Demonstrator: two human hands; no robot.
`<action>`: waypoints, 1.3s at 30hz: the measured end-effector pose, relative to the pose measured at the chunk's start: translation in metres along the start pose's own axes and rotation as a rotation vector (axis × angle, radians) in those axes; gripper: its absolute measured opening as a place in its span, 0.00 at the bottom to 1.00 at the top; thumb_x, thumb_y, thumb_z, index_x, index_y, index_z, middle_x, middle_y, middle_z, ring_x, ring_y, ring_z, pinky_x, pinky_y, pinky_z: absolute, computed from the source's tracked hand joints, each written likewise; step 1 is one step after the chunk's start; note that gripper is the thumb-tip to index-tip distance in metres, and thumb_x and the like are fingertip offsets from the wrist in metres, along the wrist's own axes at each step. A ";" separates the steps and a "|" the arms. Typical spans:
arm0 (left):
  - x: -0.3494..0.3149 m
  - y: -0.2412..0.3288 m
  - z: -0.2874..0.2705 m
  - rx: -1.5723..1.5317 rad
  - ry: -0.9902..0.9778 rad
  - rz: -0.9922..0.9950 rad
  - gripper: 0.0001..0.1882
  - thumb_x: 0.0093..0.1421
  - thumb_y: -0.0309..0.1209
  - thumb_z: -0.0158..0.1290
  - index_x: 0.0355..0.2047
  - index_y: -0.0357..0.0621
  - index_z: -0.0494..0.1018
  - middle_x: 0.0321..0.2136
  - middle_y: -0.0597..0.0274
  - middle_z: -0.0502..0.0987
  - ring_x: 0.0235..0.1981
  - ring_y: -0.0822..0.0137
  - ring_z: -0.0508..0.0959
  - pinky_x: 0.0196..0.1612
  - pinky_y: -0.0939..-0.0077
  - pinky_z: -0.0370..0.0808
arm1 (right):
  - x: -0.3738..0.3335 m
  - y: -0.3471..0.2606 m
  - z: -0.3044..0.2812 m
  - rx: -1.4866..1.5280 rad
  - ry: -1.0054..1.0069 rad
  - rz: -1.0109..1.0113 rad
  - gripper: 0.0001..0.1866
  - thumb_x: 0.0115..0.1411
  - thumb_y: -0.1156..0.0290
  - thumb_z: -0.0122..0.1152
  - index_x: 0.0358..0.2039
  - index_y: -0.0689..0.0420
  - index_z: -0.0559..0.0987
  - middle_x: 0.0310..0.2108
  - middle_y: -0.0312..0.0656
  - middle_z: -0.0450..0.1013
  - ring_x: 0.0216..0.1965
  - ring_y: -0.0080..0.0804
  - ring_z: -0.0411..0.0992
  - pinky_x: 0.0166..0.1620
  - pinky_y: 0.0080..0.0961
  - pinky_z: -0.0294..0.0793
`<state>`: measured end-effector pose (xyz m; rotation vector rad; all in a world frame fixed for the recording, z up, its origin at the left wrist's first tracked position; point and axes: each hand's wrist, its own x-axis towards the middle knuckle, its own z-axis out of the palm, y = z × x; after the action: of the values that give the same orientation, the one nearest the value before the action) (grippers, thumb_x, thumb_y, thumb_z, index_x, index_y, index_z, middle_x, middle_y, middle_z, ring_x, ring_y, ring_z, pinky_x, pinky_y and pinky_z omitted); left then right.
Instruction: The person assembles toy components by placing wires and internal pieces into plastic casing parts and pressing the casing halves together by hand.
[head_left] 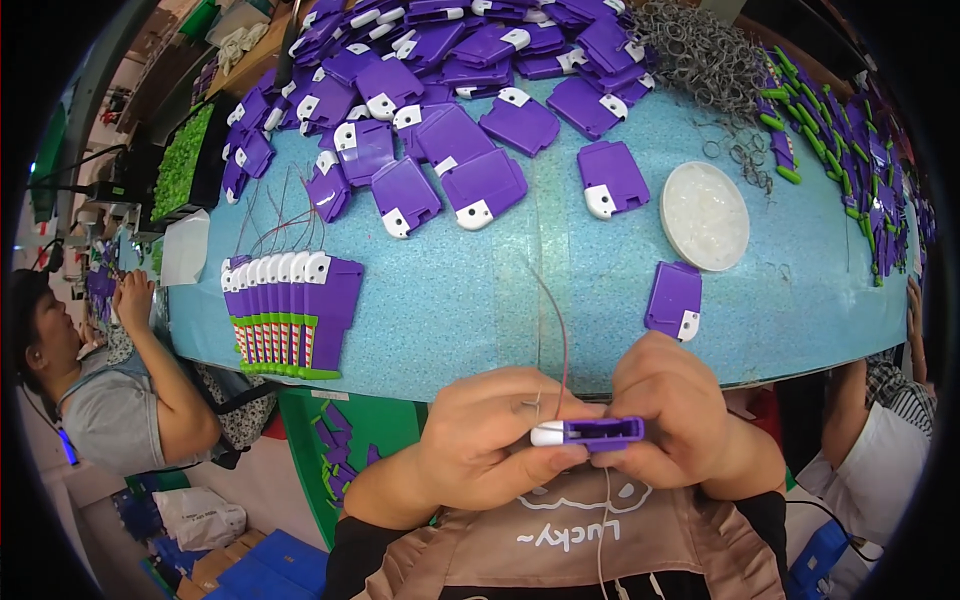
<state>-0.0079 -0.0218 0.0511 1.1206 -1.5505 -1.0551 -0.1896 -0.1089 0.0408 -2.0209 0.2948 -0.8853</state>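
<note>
Close to my body, a purple plastic housing [610,432] with a white end is held edge-on, its hollow side showing. My left hand [490,440] pinches it by the white end, while my right hand [672,415] grips the purple end. A thin reddish wire [565,350] rises from between my left fingers over the table edge. Just beyond my right hand lies another purple housing [675,297] with a white corner. Further off is a round white dish [705,216] of small translucent pieces. My fingertips cover part of the held housing.
Purple housings [430,60] are heaped at the back of the blue table [600,330]. At left stands a fanned row of assembled pieces [290,315] with green ends. Coiled wires [700,60] and green-and-purple parts [860,170] lie at right. Co-workers [130,400] sit at both sides.
</note>
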 end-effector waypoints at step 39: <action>-0.008 -0.023 -0.032 0.113 0.577 -0.071 0.11 0.55 0.30 0.51 0.36 0.35 0.67 0.36 0.55 0.70 0.35 0.64 0.70 0.39 0.74 0.65 | 0.041 0.008 -0.009 -0.750 -0.179 0.235 0.48 0.39 0.41 0.63 0.54 0.62 0.62 0.59 0.54 0.52 0.61 0.49 0.47 0.59 0.48 0.40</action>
<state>0.0288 -0.0230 0.0343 1.4150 -1.1214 -0.6117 -0.1654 -0.1396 0.0570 -2.6507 0.8398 -0.4661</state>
